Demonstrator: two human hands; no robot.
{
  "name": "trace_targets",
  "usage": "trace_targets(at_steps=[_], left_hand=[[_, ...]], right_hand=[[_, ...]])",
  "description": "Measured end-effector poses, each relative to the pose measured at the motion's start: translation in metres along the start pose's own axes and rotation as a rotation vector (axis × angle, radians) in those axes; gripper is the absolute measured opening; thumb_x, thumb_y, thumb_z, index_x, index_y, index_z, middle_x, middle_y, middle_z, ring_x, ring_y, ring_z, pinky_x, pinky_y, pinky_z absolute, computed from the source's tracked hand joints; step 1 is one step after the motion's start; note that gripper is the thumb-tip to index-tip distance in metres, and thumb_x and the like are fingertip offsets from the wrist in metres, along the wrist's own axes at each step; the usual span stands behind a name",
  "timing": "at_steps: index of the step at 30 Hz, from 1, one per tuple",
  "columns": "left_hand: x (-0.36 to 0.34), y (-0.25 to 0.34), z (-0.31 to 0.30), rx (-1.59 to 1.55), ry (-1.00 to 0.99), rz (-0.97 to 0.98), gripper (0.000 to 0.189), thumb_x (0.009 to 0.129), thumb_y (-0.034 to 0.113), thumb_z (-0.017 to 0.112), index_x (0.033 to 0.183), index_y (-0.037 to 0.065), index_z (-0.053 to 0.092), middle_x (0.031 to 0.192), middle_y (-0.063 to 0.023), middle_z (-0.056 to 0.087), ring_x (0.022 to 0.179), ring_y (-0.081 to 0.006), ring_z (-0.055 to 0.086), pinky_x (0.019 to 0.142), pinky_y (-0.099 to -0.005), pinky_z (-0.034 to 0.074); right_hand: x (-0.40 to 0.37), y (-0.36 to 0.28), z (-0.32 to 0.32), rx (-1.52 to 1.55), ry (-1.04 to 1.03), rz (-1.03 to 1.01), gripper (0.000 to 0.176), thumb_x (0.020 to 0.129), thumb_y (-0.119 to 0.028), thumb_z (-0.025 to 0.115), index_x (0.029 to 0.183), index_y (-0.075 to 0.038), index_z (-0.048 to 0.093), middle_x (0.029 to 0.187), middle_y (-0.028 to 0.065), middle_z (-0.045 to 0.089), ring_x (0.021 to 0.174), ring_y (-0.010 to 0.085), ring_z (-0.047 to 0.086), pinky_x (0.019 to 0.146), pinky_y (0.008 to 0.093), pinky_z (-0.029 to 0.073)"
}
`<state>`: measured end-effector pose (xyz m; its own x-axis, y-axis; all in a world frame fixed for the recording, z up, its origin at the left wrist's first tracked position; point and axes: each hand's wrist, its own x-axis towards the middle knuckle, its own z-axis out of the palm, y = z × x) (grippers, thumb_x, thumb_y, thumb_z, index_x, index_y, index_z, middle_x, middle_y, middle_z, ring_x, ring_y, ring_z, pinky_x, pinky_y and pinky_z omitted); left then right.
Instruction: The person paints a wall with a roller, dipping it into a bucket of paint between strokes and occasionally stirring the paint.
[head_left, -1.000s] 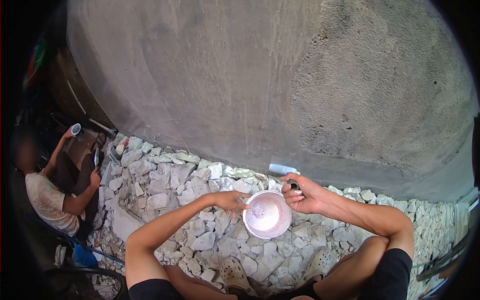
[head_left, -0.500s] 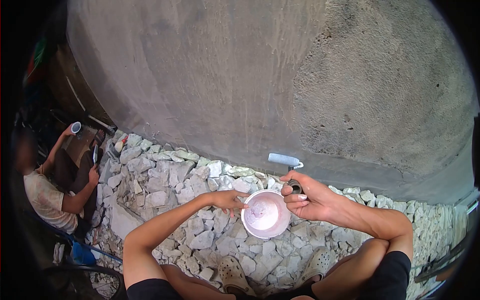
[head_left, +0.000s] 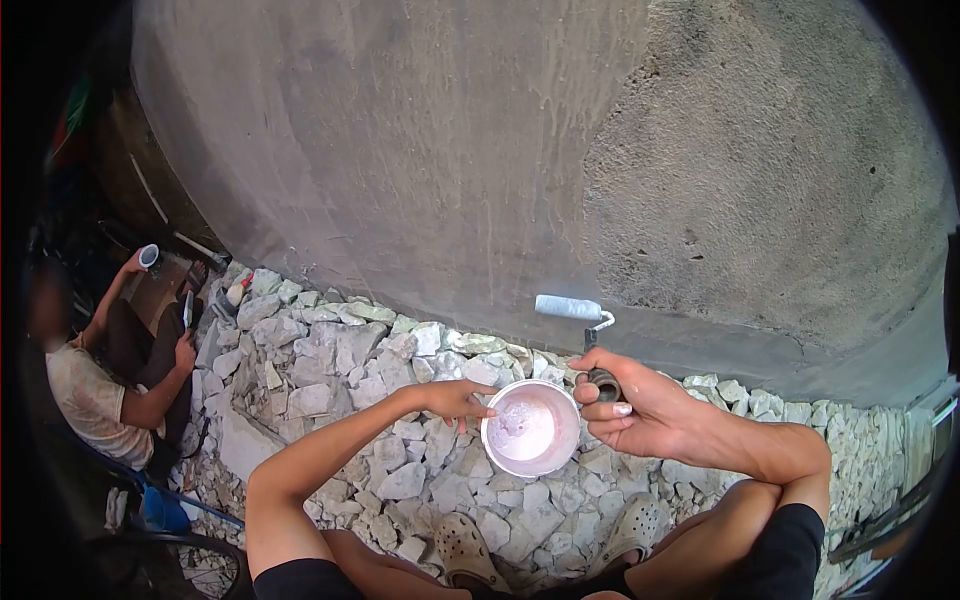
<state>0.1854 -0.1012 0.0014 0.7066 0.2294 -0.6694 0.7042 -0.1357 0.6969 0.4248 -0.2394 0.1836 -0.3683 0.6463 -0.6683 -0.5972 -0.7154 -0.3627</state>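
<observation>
My right hand (head_left: pixel 640 405) is wrapped around the dark handle of a paint roller (head_left: pixel 568 306). The roller's pale, wet-looking sleeve lies against the lower part of the grey wall (head_left: pixel 450 150), its bent wire frame on the right. Below it, a small white bucket (head_left: pixel 531 463) holds a pale, milky liquid with a pinkish tint. My left hand (head_left: pixel 455 401) grips the bucket's left rim, thumb side at the edge and the other fingers partly hidden. The bucket is over the stones, between my arms and in front of my feet.
Broken stones (head_left: pixel 330 400) cover the ground along the wall's base. My feet wear tan clogs (head_left: pixel 468 550). To the left sits another person (head_left: pixel 105 400), holding a cup (head_left: pixel 149 256) and a flat tool (head_left: pixel 188 308). A blue container (head_left: pixel 165 510) stands behind that person.
The roller has moved slightly up the wall, and my right hand has shifted a little to the right with its handle. My left hand and the bucket stay almost where they were.
</observation>
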Motion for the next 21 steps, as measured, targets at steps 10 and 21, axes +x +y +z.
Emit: trace_targets(at_steps=[10,21], left_hand=[[0.002,-0.001,0.001,0.028,0.028,0.001,0.071,0.091,0.048,0.055,0.148,0.017,0.023,0.1,-0.0066,0.067,0.068,-0.0127,0.065,0.059,-0.0262,0.05],[0.009,-0.004,0.017,-0.126,0.041,0.034,0.062,0.097,0.031,0.047,0.149,0.016,0.016,0.103,-0.0125,0.063,0.08,-0.016,0.065,0.067,-0.0288,0.054]], right_hand=[[0.054,0.0,-0.038,0.046,0.086,0.095,0.013,0.086,-0.01,0.055,0.091,-0.006,0.043,0.07,0.0024,0.049,0.041,0.005,0.027,0.035,0.0196,0.021],[0.031,0.005,-0.011,0.007,-0.048,0.044,0.017,0.087,-0.013,0.056,0.09,-0.007,0.041,0.074,0.0022,0.05,0.044,0.0045,0.031,0.035,0.019,0.021]])
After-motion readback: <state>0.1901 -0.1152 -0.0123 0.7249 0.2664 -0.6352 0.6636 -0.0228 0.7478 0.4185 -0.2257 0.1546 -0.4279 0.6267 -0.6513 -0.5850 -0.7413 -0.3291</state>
